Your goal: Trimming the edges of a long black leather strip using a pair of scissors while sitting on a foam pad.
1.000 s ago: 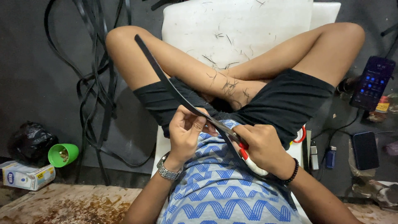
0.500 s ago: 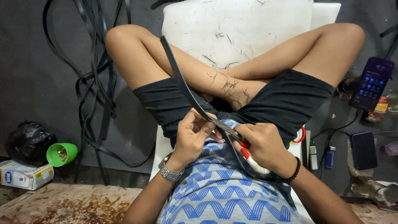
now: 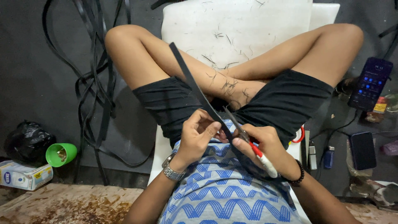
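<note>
- In your lap, above the blue-and-white patterned shirt (image 3: 226, 195), your left hand (image 3: 198, 135) pinched the black strap (image 3: 195, 89) between thumb and fingers, pressed tight on it just where it met the blades.
- Your right hand (image 3: 265, 147) was wrapped around the scissors (image 3: 248, 143), fingers curled shut over the red-and-white handle, with the dark blades pointing up and left toward the strap.
- The strap ran from your hands diagonally up and to the left, across your black shorts (image 3: 286, 101) and over your crossed legs, its far end standing free above the white seat (image 3: 236, 25).
- Thin black shavings lay scattered on that white seat and on your shin.
- You wore a metal wristwatch (image 3: 172, 170) on the left wrist and a dark beaded bracelet (image 3: 297, 176) on the right.
- On the dark floor to your left lay a tangle of loose black strips (image 3: 93, 79), and nearer the lower edge sat a black plastic bag (image 3: 27, 139), a green cup (image 3: 61, 154) tipped on its side and a small white-and-blue carton (image 3: 25, 176).
- To your right, a lit smartphone (image 3: 370, 83) stood tilted, a second dark phone (image 3: 362, 150) lay flat below it, and a blue lighter (image 3: 328, 157) rested just beside the seat edge.
</note>
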